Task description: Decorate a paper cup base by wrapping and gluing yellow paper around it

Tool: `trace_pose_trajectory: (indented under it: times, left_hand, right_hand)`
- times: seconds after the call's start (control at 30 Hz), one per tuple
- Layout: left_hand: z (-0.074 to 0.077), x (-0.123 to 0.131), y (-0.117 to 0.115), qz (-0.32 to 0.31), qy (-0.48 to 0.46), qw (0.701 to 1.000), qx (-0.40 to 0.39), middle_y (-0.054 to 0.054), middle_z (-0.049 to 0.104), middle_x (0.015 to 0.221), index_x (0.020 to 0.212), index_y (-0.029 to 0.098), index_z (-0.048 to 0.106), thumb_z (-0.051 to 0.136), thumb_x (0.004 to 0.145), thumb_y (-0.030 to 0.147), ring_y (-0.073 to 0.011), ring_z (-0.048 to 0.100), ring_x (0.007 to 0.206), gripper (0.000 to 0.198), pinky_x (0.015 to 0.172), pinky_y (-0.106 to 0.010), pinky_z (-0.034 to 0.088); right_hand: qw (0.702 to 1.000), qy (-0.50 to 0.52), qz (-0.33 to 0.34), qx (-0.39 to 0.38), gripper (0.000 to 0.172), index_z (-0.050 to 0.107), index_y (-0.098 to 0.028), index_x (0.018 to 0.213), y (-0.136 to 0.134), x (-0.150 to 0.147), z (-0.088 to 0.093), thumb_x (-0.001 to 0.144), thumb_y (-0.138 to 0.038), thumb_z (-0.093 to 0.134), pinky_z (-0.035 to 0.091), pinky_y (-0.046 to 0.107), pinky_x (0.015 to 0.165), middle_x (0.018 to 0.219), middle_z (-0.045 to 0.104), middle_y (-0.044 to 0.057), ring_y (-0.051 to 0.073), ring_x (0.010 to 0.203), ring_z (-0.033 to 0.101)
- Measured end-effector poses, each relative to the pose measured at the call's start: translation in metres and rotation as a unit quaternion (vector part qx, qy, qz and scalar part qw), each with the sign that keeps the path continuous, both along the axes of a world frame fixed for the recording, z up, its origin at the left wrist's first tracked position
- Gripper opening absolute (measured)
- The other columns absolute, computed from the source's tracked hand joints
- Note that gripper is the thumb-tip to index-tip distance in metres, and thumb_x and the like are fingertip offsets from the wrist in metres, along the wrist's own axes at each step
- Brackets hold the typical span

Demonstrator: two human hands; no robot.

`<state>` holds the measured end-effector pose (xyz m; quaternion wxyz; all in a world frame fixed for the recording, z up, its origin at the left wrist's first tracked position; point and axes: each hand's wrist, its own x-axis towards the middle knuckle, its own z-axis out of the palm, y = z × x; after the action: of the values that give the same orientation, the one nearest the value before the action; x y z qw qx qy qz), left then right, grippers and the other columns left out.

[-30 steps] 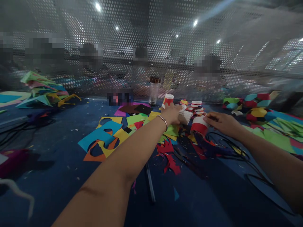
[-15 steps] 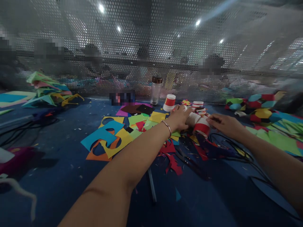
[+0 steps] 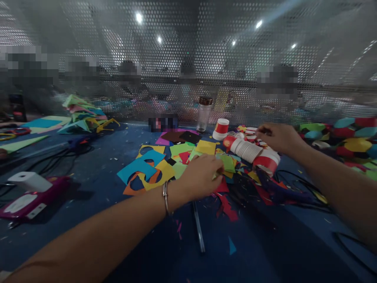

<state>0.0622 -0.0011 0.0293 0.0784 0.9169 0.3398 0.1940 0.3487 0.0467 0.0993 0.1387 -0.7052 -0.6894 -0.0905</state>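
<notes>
My left hand (image 3: 200,176), with a bracelet on the wrist, rests on a heap of coloured paper scraps (image 3: 165,165). Its fingers are curled, and the tips pinch the edge of a green paper piece (image 3: 227,162). A stack of white ribbed paper cups (image 3: 246,149) lies on its side on the blue table, and a red-and-white cup (image 3: 266,162) is at its right end. My right hand (image 3: 279,137) hovers just behind that stack with its fingers pinched together near several small cups (image 3: 249,131). What it pinches is hidden.
A clear jar with a brown lid (image 3: 204,114) and an upturned red-and-white cup (image 3: 221,129) stand at the back by the perforated screen (image 3: 188,59). A thin rod (image 3: 198,226) lies near me. Black cables (image 3: 294,184), paper balls (image 3: 347,135), folded papers (image 3: 85,116) and a purple device (image 3: 29,194) lie around.
My left hand let go of the cup stack and drew back toward me onto the paper scraps. The stack now lies on the table. My right hand moved behind it.
</notes>
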Motion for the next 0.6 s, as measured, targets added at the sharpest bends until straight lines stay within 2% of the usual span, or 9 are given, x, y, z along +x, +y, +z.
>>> trace_pose_trajectory:
  times: [0.1,0.17,0.2,0.4,0.6]
  left_hand:
    - [-0.010,-0.006,-0.012,0.006,-0.052,0.999,0.003,-0.007,0.073,0.103,0.101,0.020,0.068,0.059,0.094,0.024,-0.0257,0.065,0.105,0.012,0.094,-0.044,0.053]
    - [-0.017,-0.007,-0.009,0.006,-0.087,0.996,-0.006,-0.006,0.073,0.099,0.099,0.020,0.067,0.060,0.093,0.022,-0.0242,0.066,0.100,0.010,0.092,-0.043,0.054]
    - [-0.021,-0.006,-0.005,0.011,-0.110,0.994,-0.015,-0.005,0.072,0.096,0.097,0.020,0.067,0.060,0.092,0.020,-0.0233,0.066,0.097,0.009,0.090,-0.042,0.054]
    - [-0.033,-0.003,0.019,0.040,-0.277,0.958,-0.056,-0.001,0.071,0.086,0.095,0.020,0.066,0.060,0.086,0.013,-0.0176,0.065,0.080,0.012,0.083,-0.035,0.054]
    - [-0.035,-0.003,0.020,0.033,-0.310,0.949,-0.056,-0.001,0.071,0.085,0.090,0.021,0.065,0.060,0.085,0.011,-0.0176,0.064,0.078,0.013,0.082,-0.034,0.053]
  right_hand:
    - [0.999,-0.028,0.016,-0.028,0.021,0.072,-0.018,0.108,0.026,-0.020,0.004,0.101,-0.034,0.060,0.056,0.038,0.087,0.109,0.076,0.008,0.024,0.098,0.070]
    - [0.998,-0.044,0.020,-0.046,0.032,0.067,-0.020,0.127,0.043,-0.032,0.008,0.102,-0.040,0.064,0.059,0.045,0.093,0.131,0.068,0.009,0.023,0.109,0.069]
    - [0.997,-0.051,0.025,-0.051,0.036,0.066,-0.020,0.131,0.051,-0.037,0.010,0.101,-0.039,0.066,0.060,0.046,0.094,0.134,0.066,0.010,0.025,0.112,0.068]
    - [0.994,-0.081,0.038,-0.065,0.038,0.064,-0.020,0.133,0.088,-0.058,0.013,0.101,-0.039,0.066,0.060,0.047,0.094,0.136,0.066,0.011,0.026,0.113,0.068]
    - [0.992,-0.104,0.029,-0.072,0.037,0.064,-0.020,0.133,0.107,-0.066,-0.001,0.101,-0.038,0.066,0.059,0.047,0.094,0.136,0.065,0.011,0.025,0.113,0.068]
